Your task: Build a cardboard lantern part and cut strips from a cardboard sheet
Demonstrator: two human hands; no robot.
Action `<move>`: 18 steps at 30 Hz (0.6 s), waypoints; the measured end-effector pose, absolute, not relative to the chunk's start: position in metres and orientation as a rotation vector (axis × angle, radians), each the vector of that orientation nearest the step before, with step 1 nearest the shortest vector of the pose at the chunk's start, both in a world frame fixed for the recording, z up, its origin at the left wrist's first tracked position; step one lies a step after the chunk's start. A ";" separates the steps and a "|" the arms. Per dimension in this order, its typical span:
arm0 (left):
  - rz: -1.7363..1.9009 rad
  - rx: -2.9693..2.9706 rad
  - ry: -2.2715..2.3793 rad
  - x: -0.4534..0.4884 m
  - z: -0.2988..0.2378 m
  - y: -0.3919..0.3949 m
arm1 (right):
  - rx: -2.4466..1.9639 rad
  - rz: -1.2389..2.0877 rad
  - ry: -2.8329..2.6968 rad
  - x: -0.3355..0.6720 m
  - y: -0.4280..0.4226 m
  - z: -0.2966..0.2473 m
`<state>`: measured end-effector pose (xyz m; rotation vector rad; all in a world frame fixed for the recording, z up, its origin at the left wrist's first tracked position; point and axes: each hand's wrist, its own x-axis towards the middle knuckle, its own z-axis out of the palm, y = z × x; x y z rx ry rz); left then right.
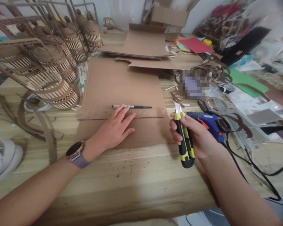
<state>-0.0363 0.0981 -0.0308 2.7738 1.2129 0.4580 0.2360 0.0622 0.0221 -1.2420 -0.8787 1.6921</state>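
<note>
My left hand point(118, 125) lies with fingers stretched out over the near edge of a cardboard sheet point(122, 81). Its fingertips touch or nearly touch a pen point(141, 107) that lies crosswise on the cardboard. A wooden ruler-like strip point(148, 113) runs along that edge, partly under the hand. Another piece of cardboard point(153, 131) shows beneath, closer to me. In my right hand point(198, 135) is a yellow and black utility knife point(184, 141), held above the table with its blade pointing away from me.
Several bamboo-and-cardboard lanterns point(58, 91) stand at the left. More cardboard point(143, 44) is stacked behind. A blue glue gun point(207, 122) and its cables lie right of my hand, near curled cardboard strips point(217, 69). A white round object point(4, 157) sits far left.
</note>
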 end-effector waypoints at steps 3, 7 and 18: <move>0.476 2.779 1.218 -0.036 -0.031 0.099 | -1.221 1.681 -0.847 0.234 0.063 0.020; 0.496 2.804 1.199 -0.036 -0.034 0.100 | -1.180 1.698 -0.856 0.231 0.062 0.017; 0.558 2.784 1.192 -0.034 -0.037 0.099 | -1.240 2.001 -1.109 0.228 0.052 0.016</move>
